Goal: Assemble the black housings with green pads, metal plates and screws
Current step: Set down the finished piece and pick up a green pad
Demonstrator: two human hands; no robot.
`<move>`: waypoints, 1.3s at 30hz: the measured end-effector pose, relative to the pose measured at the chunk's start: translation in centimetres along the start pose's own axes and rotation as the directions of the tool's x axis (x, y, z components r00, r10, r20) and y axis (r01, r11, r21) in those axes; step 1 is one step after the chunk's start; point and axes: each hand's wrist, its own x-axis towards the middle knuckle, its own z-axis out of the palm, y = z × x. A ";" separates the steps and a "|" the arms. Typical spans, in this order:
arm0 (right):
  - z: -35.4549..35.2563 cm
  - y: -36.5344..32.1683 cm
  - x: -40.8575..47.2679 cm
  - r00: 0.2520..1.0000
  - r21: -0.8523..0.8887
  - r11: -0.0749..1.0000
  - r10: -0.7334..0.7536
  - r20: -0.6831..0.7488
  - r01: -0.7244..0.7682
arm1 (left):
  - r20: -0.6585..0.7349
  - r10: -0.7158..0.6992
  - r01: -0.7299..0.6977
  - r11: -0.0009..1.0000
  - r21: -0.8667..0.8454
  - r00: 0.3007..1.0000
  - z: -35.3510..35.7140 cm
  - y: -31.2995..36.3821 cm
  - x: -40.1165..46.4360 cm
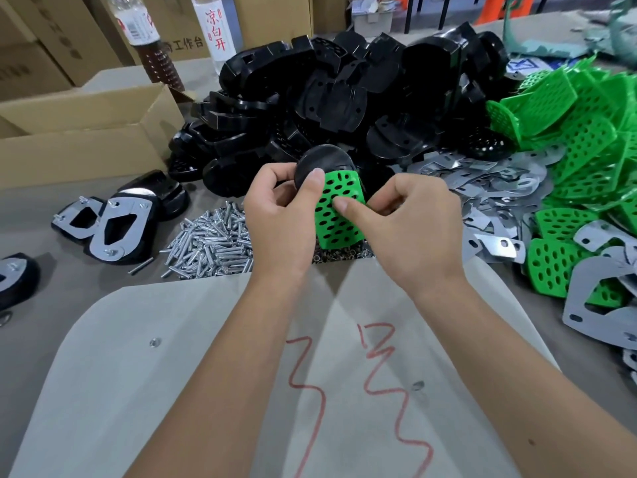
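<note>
My left hand [279, 215] grips a black housing [322, 163] with a perforated green pad [339, 215] laid against it, thumb on the pad's top edge. My right hand [410, 222] holds the pad from the right, its thumb pressing on the pad's face. Behind my hands lies a large heap of black housings [344, 88]. Loose green pads [586, 146] are piled at the right, metal plates [489, 188] spread beside them. A pile of screws [210, 243] lies left of my hands. Assembled housings with plates [117, 222] sit at the left.
An open cardboard box [82, 136] stands at the back left, with bottles [213, 25] behind it. A pale board with red scribbles [193, 374] covers the near table. Small nuts [341, 262] lie under the held pad. More cartons line the back.
</note>
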 end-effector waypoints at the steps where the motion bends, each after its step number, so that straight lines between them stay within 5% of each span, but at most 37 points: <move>1: 0.0 0.1 0.0 1.000 0.004 1.000 0.009 0.015 -0.009 | 0.013 0.001 -0.001 1.000 0.007 1.000 0.0 0.0 0.0; 11: -1.1 0.7 1.1 0.987 0.286 0.957 -0.084 0.137 0.041 | 0.127 -0.097 0.096 0.995 0.013 0.987 -0.5 0.8 0.4; 17: -0.7 0.7 0.6 0.964 0.307 0.938 -0.216 0.154 0.161 | 0.125 -0.141 0.146 0.989 -0.030 0.982 -0.2 0.9 -0.1; 23: -0.8 1.2 0.9 0.949 0.461 0.887 -0.165 0.267 0.024 | 0.103 -0.131 0.138 0.989 -0.060 0.986 -0.3 0.6 0.0; 29: -1.3 0.8 1.0 0.946 0.478 0.859 0.022 0.324 -0.184 | 0.172 -0.108 0.123 0.989 -0.077 0.979 -0.3 0.7 0.0; 35: -1.2 0.2 0.9 0.962 0.296 0.955 -0.077 0.262 -0.004 | 0.270 -0.111 0.141 0.986 -0.094 0.956 -0.8 0.7 0.2; 39: -1.1 0.4 0.8 0.966 0.325 0.945 -0.101 0.237 0.018 | 0.366 -0.146 0.210 0.967 -0.143 0.919 -1.1 1.1 0.2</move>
